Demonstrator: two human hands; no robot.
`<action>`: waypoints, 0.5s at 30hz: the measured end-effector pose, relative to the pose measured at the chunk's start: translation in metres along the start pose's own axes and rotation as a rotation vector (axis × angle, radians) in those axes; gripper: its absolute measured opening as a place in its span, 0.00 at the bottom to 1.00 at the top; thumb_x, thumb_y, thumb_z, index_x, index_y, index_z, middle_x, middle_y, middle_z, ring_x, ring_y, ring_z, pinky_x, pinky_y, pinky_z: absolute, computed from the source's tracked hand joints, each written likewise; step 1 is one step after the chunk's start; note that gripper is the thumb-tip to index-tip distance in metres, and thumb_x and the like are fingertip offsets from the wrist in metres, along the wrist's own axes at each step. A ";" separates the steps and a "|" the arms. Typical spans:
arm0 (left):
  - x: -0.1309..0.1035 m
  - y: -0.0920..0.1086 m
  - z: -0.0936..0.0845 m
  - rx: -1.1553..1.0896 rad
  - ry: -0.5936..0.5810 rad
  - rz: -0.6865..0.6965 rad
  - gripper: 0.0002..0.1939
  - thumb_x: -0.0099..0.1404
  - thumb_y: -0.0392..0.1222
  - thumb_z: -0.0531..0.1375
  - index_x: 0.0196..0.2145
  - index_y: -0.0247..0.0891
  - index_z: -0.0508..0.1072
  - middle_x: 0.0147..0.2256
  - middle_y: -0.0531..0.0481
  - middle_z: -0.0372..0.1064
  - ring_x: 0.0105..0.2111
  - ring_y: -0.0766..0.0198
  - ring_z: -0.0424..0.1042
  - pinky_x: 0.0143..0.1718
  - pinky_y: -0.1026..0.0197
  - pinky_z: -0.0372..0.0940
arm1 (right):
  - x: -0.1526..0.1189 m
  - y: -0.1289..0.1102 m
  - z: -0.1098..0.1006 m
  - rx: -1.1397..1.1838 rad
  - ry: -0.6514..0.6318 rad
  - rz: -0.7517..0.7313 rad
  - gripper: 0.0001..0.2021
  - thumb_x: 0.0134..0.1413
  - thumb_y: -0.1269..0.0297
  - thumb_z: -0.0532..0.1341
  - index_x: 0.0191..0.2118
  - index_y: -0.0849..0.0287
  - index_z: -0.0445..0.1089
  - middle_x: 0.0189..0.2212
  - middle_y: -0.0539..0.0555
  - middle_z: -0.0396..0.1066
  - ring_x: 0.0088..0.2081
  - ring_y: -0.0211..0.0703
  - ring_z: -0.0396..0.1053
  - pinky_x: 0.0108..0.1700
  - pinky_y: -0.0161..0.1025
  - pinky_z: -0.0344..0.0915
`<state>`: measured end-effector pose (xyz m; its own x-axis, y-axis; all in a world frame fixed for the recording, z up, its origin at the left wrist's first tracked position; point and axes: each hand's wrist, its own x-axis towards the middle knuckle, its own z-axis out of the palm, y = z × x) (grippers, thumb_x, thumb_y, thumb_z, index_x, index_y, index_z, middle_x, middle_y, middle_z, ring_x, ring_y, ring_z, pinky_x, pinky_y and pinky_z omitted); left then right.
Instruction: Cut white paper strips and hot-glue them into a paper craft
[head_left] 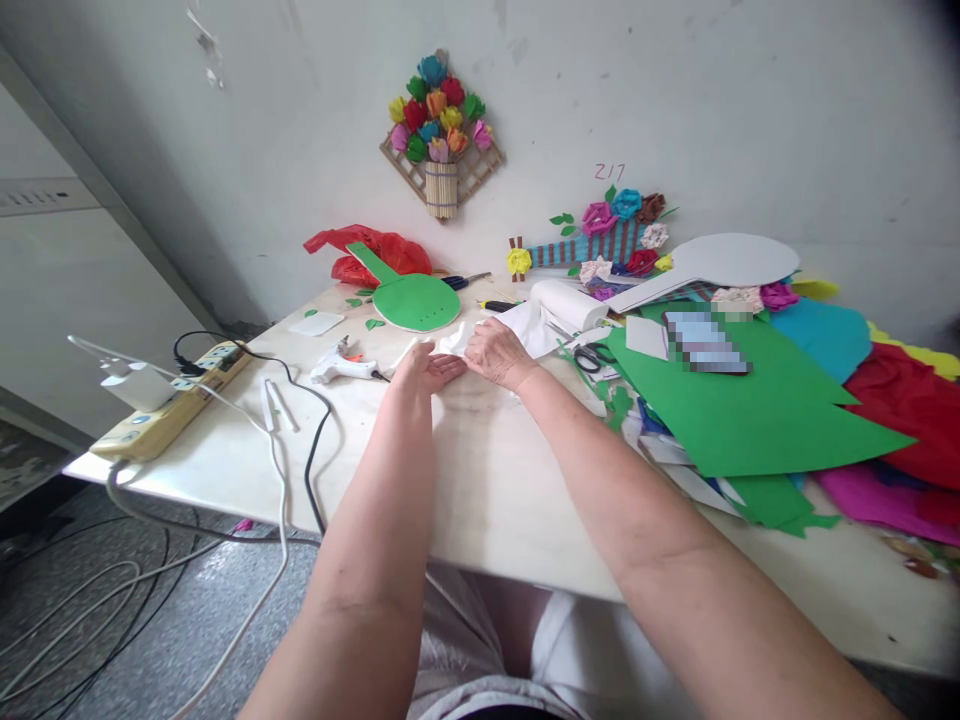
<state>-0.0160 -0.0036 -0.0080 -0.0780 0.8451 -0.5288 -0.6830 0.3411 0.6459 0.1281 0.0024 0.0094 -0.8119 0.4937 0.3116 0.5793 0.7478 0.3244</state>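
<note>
Table (480, 480), pale. Green sheet (720, 420), lay at right. Green paddle shape (417, 302), beyond the hands. Right hand (496, 352), fingers bent, gripping white paper (454, 342) at the table's middle. Left hand (433, 370), fingers outstretched, beside it. Glue gun (341, 364), lay left of both.

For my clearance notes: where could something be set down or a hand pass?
Bare tabletop shows between the left forearm and right forearm, and between the black cable and left forearm. Beyond the right forearm it's crowded: green sheets, phone, red material.
</note>
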 end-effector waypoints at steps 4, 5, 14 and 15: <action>0.004 -0.002 0.002 -0.053 0.002 0.003 0.23 0.63 0.36 0.47 0.55 0.25 0.58 0.44 0.30 0.65 0.46 0.49 0.68 0.37 0.55 0.69 | 0.000 0.000 0.001 -0.019 -0.004 0.023 0.14 0.57 0.69 0.50 0.36 0.65 0.74 0.33 0.60 0.72 0.40 0.50 0.62 0.43 0.45 0.51; 0.005 -0.002 0.003 -0.067 0.003 0.009 0.22 0.63 0.36 0.46 0.54 0.25 0.58 0.44 0.30 0.65 0.47 0.49 0.67 0.38 0.56 0.69 | 0.000 0.000 0.002 -0.023 -0.003 0.027 0.14 0.57 0.68 0.50 0.36 0.65 0.74 0.34 0.60 0.72 0.40 0.49 0.62 0.43 0.45 0.51; -0.006 -0.008 0.012 -0.213 0.102 0.119 0.22 0.62 0.36 0.46 0.55 0.31 0.55 0.44 0.35 0.65 0.43 0.56 0.70 0.35 0.60 0.68 | 0.002 -0.002 0.007 0.020 0.016 0.048 0.14 0.57 0.69 0.50 0.34 0.67 0.74 0.33 0.62 0.72 0.40 0.50 0.62 0.43 0.45 0.50; -0.007 -0.009 0.013 -0.206 0.125 0.124 0.22 0.62 0.35 0.46 0.55 0.32 0.55 0.44 0.36 0.65 0.42 0.56 0.71 0.34 0.60 0.68 | 0.002 -0.002 0.007 0.024 0.018 0.054 0.14 0.57 0.69 0.50 0.34 0.67 0.74 0.34 0.62 0.72 0.40 0.50 0.62 0.43 0.45 0.50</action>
<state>0.0002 -0.0071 -0.0029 -0.2507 0.8137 -0.5244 -0.7948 0.1363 0.5914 0.1250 0.0047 0.0026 -0.7777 0.5261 0.3442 0.6204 0.7305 0.2853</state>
